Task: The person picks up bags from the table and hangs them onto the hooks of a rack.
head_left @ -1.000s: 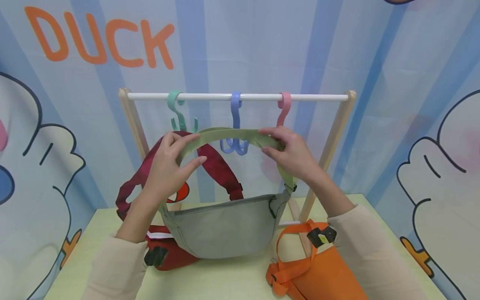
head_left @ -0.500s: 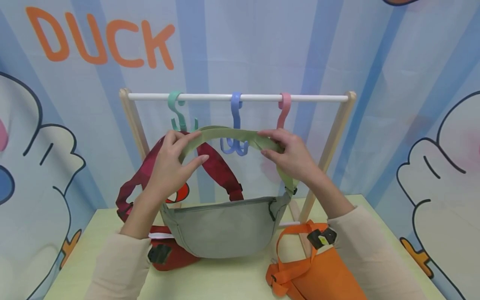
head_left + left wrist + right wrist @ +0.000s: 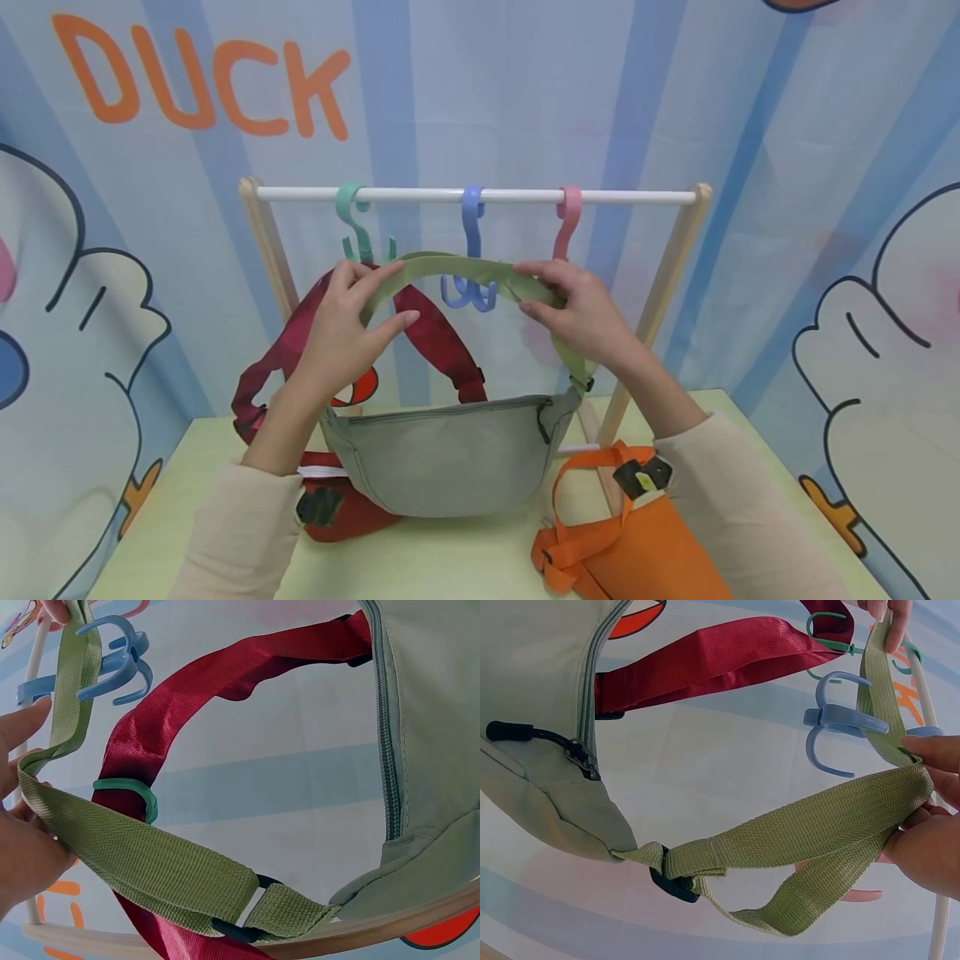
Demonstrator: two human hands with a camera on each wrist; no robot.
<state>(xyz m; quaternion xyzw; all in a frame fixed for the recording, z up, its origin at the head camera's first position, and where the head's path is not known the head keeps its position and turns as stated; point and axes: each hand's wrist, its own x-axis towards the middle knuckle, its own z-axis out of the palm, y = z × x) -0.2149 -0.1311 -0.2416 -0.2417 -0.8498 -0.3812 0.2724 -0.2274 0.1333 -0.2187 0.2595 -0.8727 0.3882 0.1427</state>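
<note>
A grey-green waist bag [image 3: 450, 467] hangs by its light green strap [image 3: 442, 267] between both hands. My left hand [image 3: 341, 325] holds the strap's left part, index finger along it and thumb stretched out apart. With thumb and fingers, my right hand [image 3: 581, 308] pinches the strap's right part, folded double there in the right wrist view. The raised strap overlaps the blue hook [image 3: 471, 221] in the head view; the hook's lower prongs [image 3: 124, 664] show right beside the strap in the left wrist view. A zip puller [image 3: 525, 733] dangles at the bag's right end.
A white rail [image 3: 420, 194] on a wooden rack carries the blue hook, a green hook [image 3: 351, 208] and a pink hook [image 3: 570, 212]. From the green one hangs a red waist bag [image 3: 352, 517]. An orange bag [image 3: 667, 542] lies on the pale table [image 3: 420, 567], front right.
My left hand has shifted very slightly to the right. The right hand, strap and bag are almost still.
</note>
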